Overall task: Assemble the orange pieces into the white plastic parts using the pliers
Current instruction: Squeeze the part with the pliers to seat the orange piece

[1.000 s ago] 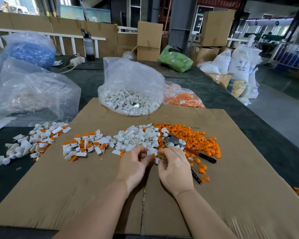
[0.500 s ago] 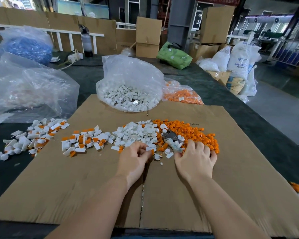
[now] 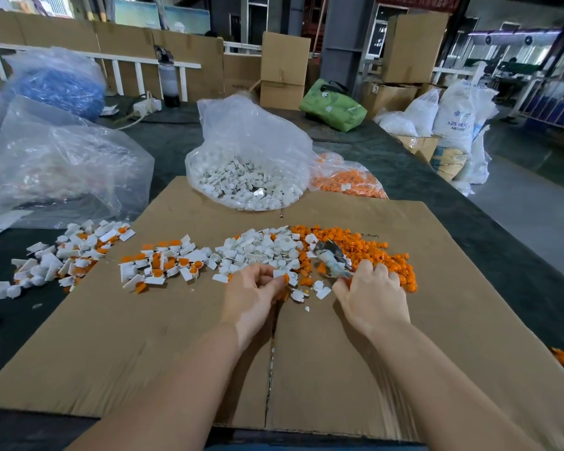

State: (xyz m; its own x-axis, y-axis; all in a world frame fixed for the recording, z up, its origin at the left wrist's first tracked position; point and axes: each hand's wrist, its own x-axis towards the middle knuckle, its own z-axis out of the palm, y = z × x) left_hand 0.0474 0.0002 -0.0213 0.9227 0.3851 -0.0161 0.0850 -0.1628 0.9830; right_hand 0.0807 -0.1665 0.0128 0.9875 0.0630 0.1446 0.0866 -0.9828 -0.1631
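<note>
Two forearms come up from the bottom edge over a cardboard sheet (image 3: 176, 336) on a dark table (image 3: 420, 177). Left hand (image 3: 251, 296), frame center, pinches a white plastic part (image 3: 281, 273) with an orange piece (image 3: 286, 278) at its fingertips. Right hand (image 3: 373, 296) curls round the handles of the pliers (image 3: 332, 259); grey pliers head blurred, lying on the piles. Just above the hands: loose white parts pile (image 3: 261, 249) at center, touching the orange pieces pile (image 3: 365, 249) on its right. Left of them, assembled white parts with orange inserts (image 3: 163, 266); a second such heap (image 3: 66, 255) at far left, off the cardboard. Further up, open clear bag of white parts (image 3: 245, 157) at center, clear bag of orange pieces (image 3: 349, 180) beside it on the right. Crumpled clear bag (image 3: 56, 161) at left, contents unclear. Bag of blue material (image 3: 59, 86) at upper left.
</note>
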